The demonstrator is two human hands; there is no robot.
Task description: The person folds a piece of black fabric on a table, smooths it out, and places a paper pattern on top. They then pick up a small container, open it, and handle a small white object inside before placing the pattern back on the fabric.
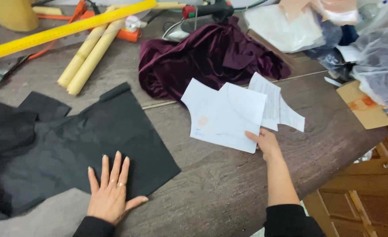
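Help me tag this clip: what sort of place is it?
Probably a sewing or tailoring workshop: black fabric and purple velvet lie on the table, with paper pattern pieces and a yellow ruler.

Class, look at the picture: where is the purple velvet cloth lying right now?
The purple velvet cloth lies bunched at the far middle of the wooden table, just behind the white paper pattern pieces and right of the cream paper rolls.

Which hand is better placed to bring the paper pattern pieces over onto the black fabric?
Right, probably. The right hand already grips the white paper pattern pieces at their lower edge, while the left hand lies flat on the black fabric, pinning it in place.
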